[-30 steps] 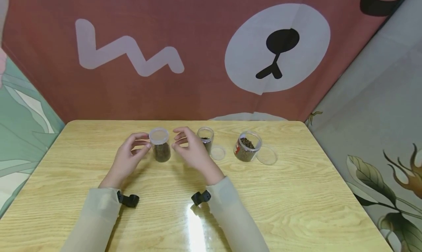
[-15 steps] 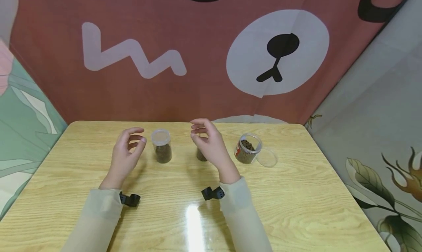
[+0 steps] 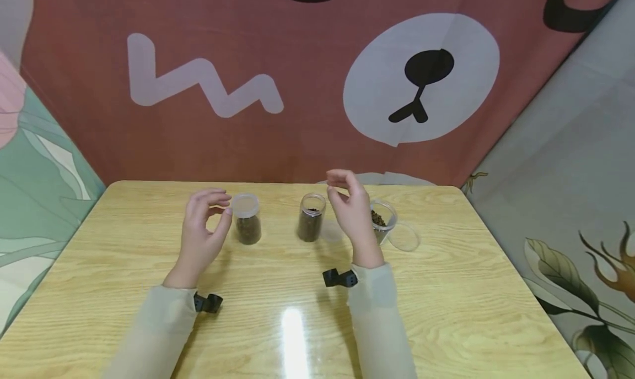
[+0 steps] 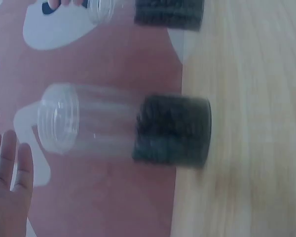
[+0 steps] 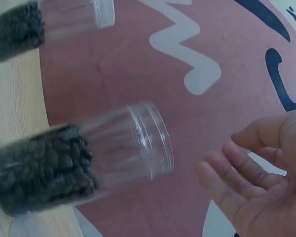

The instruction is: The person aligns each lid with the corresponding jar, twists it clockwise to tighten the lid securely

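My left hand (image 3: 203, 233), fingers loosely bent, hovers beside a clear jar (image 3: 248, 227) with a translucent lid on top and dark contents in its lower half. In the left wrist view that jar (image 4: 172, 131) stands a short way from the fingers (image 4: 23, 170). Between the hands is an open clear jar (image 3: 310, 225); the right wrist view shows dark beans (image 5: 44, 168) filling its lower part. My right hand (image 3: 354, 219) holds nothing, raised just right of this jar, its fingers (image 5: 232, 177) spread and apart from the rim. A flat round lid (image 3: 331, 233) lies partly hidden behind it.
Right of my right hand stands a wider open jar (image 3: 385, 219) of brown granules, partly covered by the hand. Its clear round lid (image 3: 404, 237) lies alongside on the wooden table (image 3: 461, 291). A red patterned cloth (image 3: 307, 142) hangs behind the table's far edge.
My right hand has moved right, from near the lidded jar past the middle jar, uncovering it. My left hand drew back from the lidded jar, then came nearer again. The jars stay put.
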Demonstrator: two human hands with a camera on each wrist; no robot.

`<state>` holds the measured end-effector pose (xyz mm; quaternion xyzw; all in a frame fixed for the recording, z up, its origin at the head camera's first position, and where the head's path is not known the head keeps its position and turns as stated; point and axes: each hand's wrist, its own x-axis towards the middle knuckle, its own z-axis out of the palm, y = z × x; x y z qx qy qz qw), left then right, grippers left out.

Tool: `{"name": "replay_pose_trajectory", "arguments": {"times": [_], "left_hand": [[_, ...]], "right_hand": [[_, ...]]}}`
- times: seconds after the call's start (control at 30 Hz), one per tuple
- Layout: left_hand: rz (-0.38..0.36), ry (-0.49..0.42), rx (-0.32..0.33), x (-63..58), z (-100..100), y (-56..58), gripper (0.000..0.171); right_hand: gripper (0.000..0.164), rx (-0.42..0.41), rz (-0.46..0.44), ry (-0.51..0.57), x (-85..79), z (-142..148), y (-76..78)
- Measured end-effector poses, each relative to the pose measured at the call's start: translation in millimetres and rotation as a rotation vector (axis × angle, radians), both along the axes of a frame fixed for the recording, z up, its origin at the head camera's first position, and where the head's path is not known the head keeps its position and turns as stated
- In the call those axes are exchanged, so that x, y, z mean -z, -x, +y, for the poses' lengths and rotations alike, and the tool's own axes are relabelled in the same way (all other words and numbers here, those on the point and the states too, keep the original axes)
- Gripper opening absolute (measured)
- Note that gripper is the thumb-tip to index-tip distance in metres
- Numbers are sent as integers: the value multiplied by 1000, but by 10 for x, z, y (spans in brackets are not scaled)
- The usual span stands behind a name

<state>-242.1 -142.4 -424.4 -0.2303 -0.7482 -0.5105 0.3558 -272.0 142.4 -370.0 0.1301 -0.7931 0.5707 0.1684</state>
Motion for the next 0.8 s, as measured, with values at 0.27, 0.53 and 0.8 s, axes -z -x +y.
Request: {"name": "replay_pose_trajectory", "arguments": {"times": [0.27, 0.53, 0.8], "left_hand": [[9, 51, 150, -26, 239, -80, 37], [-221, 140, 203, -42, 418, -161, 37], [-500, 171, 209, -30, 561, -170, 43]], "right_hand": [[34, 40, -98, -181, 37, 83, 57], [38, 31, -219, -344, 97, 139, 113], [43, -61, -357, -502, 173, 114, 147]]}}
